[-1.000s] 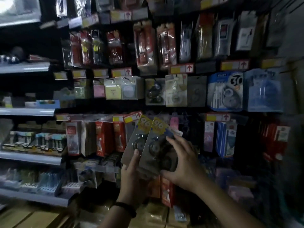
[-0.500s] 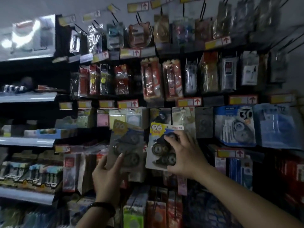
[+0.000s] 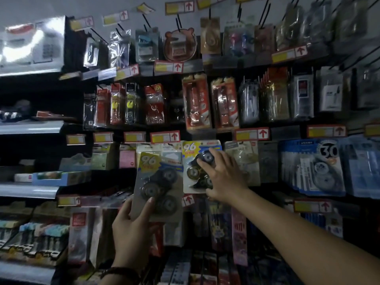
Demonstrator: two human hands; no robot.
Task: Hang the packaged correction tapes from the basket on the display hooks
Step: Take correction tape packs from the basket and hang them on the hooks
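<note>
Scene: dim shop wall of stationery packets before us, hung in rows on thin black wire display hooks (image 3: 209,13), with red-and-yellow arrowed price tags (image 3: 165,137) along each row.
Left: our left grip (image 3: 131,229), a bare hand, holds the lower end of the near pack (image 3: 159,177), a card-backed clear blister with a yellow "96" header and three black round correction tapes. The thumb lies flat on the front and the fingers curl behind. The pack is upright, slightly tilted, in front of the hanging goods.
Right: our right grip (image 3: 224,179), arm stretched out, clasps the far pack (image 3: 192,171), a second card with the same yellow "96" print and black tapes. Fingertips (image 3: 202,161) lie over the top tape, thumb at the bottom edge.
Position: the far pack is level with the middle row, just below a price tag and just beside a pale clear packet (image 3: 242,159). We cannot tell whether it is on a hook.
Spacing: the two packs are side by side, the near pack lower and to the left.
Surroundings: tall red-and-clear blister packs (image 3: 196,101) hang in the row above, blue packs marked "30" (image 3: 312,167) are well to the right, and grey metal shelves (image 3: 30,127) are at far left.
Wrist: a dark beaded bracelet (image 3: 121,271) circles our left wrist.
</note>
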